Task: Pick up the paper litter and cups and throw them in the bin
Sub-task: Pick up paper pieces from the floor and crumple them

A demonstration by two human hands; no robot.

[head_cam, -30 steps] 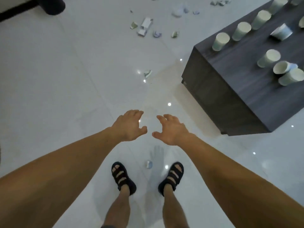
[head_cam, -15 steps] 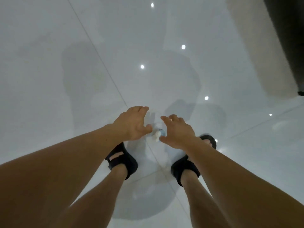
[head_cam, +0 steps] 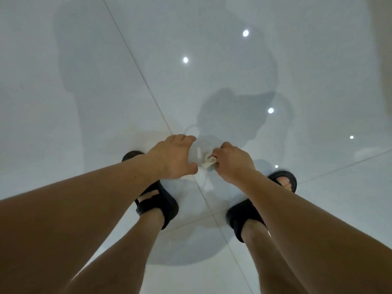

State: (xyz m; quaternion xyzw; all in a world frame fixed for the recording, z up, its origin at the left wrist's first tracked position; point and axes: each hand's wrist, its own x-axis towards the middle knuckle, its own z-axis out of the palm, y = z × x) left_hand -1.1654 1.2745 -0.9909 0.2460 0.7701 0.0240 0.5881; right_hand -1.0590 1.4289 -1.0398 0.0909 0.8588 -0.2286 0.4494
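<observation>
We look straight down at a glossy white tiled floor (head_cam: 84, 102), and both bare arms reach down towards it between the feet. The right hand (head_cam: 233, 162) has its fingers curled in, and it pinches a small crumpled scrap of paper (head_cam: 209, 162) between thumb and fingertips; the pale, creased wad sticks out from the inner side of that hand, towards the other one. We cannot tell whether the scrap is touching the tile or just off it, though a faint whitish smear shows in the shine of the floor beneath it. The left hand (head_cam: 174, 158) is spread wide, fingers loosely bent and thumb held out to the side, and it has hold of nothing; its thumb tip lies just beside the scrap, and we cannot say whether the two touch. The paper sits between the two hands, above the point where the thin grout lines (head_cam: 135, 60) cross. Below the hands stand two feet in black strapped sandals, the left sandal (head_cam: 157, 203) partly hidden under the left wrist and the right sandal (head_cam: 239, 211) partly under the right forearm. Small round spots of reflected light (head_cam: 185, 60) dot the tile further out, among soft grey shadows.
</observation>
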